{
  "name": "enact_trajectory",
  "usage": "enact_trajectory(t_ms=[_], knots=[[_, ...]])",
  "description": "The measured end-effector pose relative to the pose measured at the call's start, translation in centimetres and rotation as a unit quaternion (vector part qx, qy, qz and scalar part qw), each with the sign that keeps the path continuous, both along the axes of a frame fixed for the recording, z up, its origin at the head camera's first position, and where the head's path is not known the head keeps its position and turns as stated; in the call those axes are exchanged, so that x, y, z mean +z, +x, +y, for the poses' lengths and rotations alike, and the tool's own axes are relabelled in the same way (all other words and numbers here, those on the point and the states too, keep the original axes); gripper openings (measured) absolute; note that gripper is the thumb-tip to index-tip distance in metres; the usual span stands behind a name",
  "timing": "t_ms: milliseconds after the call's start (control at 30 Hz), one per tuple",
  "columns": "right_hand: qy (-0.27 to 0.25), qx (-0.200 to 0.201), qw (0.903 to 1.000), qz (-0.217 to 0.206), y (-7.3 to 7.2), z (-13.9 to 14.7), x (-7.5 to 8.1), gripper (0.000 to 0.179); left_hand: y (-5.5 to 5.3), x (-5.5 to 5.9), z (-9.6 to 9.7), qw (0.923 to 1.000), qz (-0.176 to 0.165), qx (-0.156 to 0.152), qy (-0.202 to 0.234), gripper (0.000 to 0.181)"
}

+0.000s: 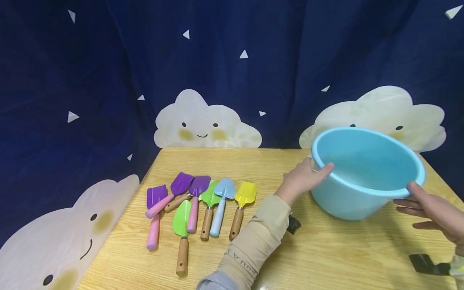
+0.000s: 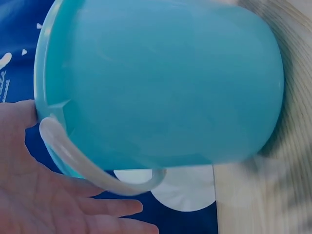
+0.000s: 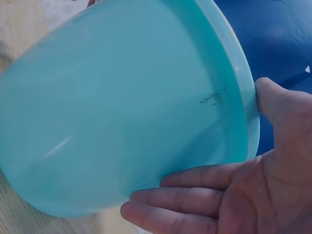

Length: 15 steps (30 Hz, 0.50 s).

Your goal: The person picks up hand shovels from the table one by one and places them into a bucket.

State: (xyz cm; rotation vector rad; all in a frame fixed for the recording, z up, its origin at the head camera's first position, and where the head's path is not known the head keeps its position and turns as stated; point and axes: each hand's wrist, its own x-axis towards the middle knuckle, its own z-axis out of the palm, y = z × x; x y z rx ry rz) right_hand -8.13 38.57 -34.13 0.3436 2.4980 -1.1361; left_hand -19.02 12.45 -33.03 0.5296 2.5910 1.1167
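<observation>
A light blue bucket is at the right side of the table, its mouth tipped slightly toward me. My left hand grips its rim at the left, thumb over the edge. In the left wrist view, the bucket's white handle hangs beside the fingers of that hand. On the opposite side my right hand holds the rim with the thumb on top, while its fingers lie along the outer wall in the right wrist view. Whether the base fully touches the table I cannot tell.
Several small hand shovels lie grouped on the wooden table at the left, among them a yellow shovel, a light blue shovel, a green shovel and a purple shovel. A dark blue curtain with clouds hangs behind.
</observation>
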Motion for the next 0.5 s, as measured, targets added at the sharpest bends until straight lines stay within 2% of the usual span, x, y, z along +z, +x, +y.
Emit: enact_trajectory(t_ms=[233,333,500], knots=[[0.023,0.003,0.999,-0.039,-0.6,2.1,-2.0,0.089,-0.3,-0.5,-2.3,0.9995,0.01,0.013,-0.029,0.073],[0.028,0.001,0.9988,-0.039,-0.9,3.3,-3.2,0.091,-0.5,-0.7,-3.4,0.999,0.008,0.021,-0.039,0.077],[0.03,-0.003,0.9987,-0.04,-1.2,4.5,-4.2,0.093,-0.8,-1.1,-4.6,0.9983,0.012,0.032,-0.048,0.077]])
